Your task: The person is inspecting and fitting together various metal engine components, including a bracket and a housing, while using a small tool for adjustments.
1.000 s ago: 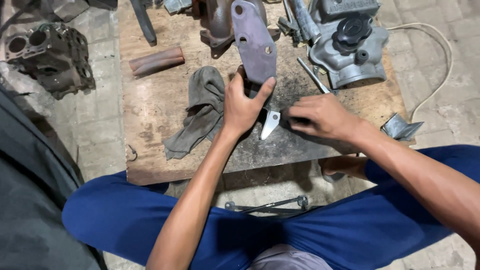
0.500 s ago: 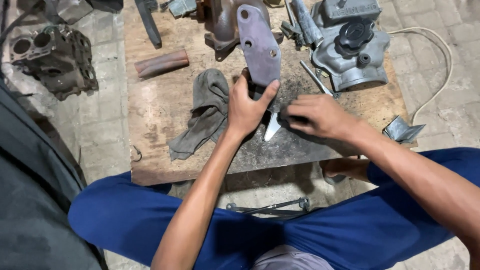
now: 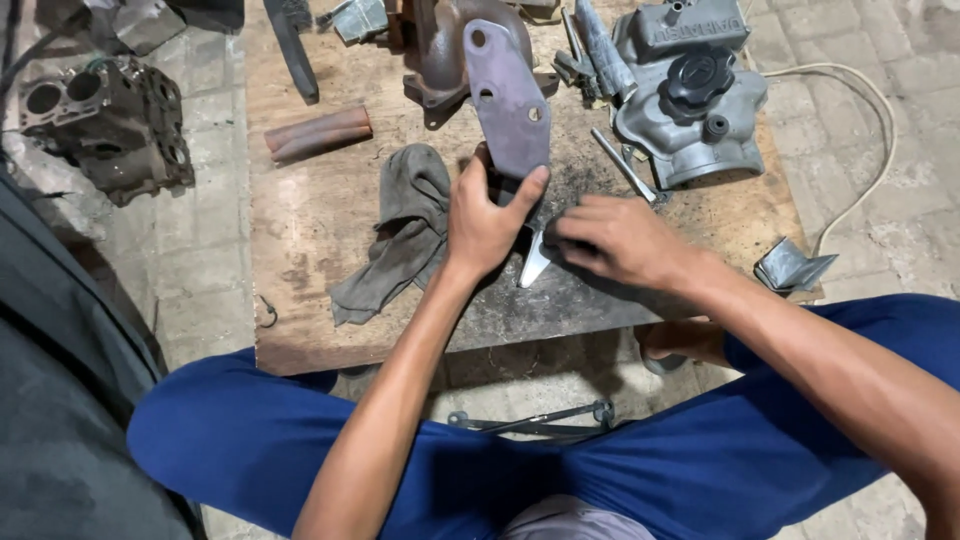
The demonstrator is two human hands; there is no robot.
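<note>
Left hand (image 3: 485,215) is closed on the metal plate (image 3: 508,100), long axis pointing away; right hand (image 3: 622,240), beside it, pinches a scraper blade (image 3: 535,262).

Floor is grey paving bricks (image 3: 200,250), kinda dusty and worn. A low wooden tabletop (image 3: 310,210) sits right on it, surface stained dark with grime toward the near edge. Off to the left an old engine block (image 3: 105,120) sits on the bricks. Light's soft and even, no hard shadows.
</note>
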